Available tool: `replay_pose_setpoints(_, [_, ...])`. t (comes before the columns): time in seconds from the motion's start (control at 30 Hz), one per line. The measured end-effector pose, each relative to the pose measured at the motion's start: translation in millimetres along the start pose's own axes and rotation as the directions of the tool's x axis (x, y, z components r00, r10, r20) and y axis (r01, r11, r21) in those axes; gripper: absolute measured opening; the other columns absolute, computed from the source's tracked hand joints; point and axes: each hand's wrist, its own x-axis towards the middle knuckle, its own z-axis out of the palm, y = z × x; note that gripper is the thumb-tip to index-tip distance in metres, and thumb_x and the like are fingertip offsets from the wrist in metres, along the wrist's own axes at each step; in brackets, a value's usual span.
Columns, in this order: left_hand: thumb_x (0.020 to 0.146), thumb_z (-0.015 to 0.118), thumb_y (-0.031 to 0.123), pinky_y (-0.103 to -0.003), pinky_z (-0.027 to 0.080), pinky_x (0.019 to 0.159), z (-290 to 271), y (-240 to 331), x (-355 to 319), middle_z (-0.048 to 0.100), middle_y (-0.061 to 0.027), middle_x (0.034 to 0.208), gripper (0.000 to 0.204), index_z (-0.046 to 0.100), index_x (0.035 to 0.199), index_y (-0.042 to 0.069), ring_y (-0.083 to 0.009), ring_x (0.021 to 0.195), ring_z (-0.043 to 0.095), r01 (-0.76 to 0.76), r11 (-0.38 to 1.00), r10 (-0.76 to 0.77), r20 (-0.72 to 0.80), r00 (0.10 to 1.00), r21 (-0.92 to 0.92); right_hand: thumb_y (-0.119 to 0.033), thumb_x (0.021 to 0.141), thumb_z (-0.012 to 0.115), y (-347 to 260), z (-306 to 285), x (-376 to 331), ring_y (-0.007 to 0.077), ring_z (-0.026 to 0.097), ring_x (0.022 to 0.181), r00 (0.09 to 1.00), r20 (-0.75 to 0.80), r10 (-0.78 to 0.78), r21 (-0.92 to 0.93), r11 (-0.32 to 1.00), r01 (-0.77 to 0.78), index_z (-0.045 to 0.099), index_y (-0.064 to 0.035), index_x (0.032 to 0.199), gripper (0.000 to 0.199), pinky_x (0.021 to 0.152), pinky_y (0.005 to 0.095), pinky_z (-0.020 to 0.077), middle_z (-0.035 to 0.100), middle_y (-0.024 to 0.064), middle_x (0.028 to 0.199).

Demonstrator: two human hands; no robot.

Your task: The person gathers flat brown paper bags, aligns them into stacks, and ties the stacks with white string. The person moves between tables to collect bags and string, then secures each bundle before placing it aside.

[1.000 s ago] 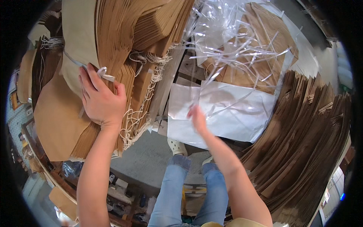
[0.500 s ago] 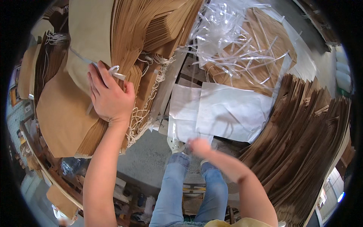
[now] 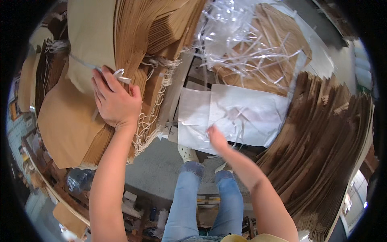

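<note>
My left hand (image 3: 117, 99) lies flat on a tall bundle of brown paper bags (image 3: 66, 121), its fingers stretched out. Under and beside the fingers, a pale flat strap (image 3: 84, 61) crosses the bundle, and its curled white end (image 3: 121, 77) sticks up by the index finger. My right hand (image 3: 217, 139), smeared by motion, hovers over the lower edge of white sheets (image 3: 258, 117). Its fingers look bent, but their grip is unclear. Blurred translucent strips (image 3: 238, 115) show above the sheets just past this hand; whether they touch it cannot be told.
A tangle of clear plastic straps (image 3: 229, 36) lies on brown paper (image 3: 266, 60) beyond the white sheets. At right stands a long row of brown bags (image 3: 318, 157). White cord handles (image 3: 143, 135) hang along the left bundle's side. My shoes (image 3: 187, 153) stand on grey floor.
My right hand has moved forward and slightly right, from above my shoes to the white sheets' edge. Blurred strips now show over the sheets. My left hand stays on the bundle.
</note>
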Motion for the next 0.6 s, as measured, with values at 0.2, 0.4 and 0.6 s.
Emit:
replay_pose_setpoints(0.2, [0.073, 0.065, 0.027, -0.048, 0.041, 0.109, -2, -2, 1, 0.039, -0.0266, 0.148, 0.084, 0.034, 0.146, 0.001, -0.0432, 0.132, 0.046, 0.010, 1.000, -0.009, 0.046, 0.999, -0.008, -0.023, 0.097, 0.052, 16, 78, -283, 0.0356, 0.062, 0.099, 0.941, 0.262, -0.214, -0.116, 0.961, 0.251, 0.066, -0.0076, 0.104, 0.021, 0.082, 0.0459, 0.0532, 0.058, 0.0157, 0.105])
replay_pose_setpoints(0.4, [0.079, 0.061, 0.030, -0.048, 0.043, 0.106, -16, -16, 8, 0.039, -0.0292, 0.147, 0.080, 0.033, 0.146, -0.002, -0.0418, 0.133, 0.046, -0.030, 0.998, 0.024, 0.121, 0.992, 0.047, -0.028, 0.091, 0.061, 1, 110, -421, 0.0355, 0.062, 0.095, 0.981, 0.186, 0.057, 0.033, 0.997, -0.064, 0.069, -0.0083, 0.099, 0.023, 0.081, 0.0459, 0.0519, 0.061, 0.0151, 0.100])
replay_pose_setpoints(0.6, [0.092, 0.058, 0.030, -0.047, 0.036, 0.111, -78, -18, 5, 0.030, -0.0276, 0.154, 0.077, 0.024, 0.153, -0.001, -0.0399, 0.140, 0.036, -0.333, 0.943, 0.321, 0.259, 0.911, 0.002, -0.040, 0.089, 0.063, 1, 132, -451, 0.0360, 0.065, 0.084, 0.992, -0.080, 0.096, 0.300, 0.951, -0.068, 0.072, -0.0092, 0.092, 0.032, 0.075, 0.0465, 0.0518, 0.067, 0.0148, 0.092])
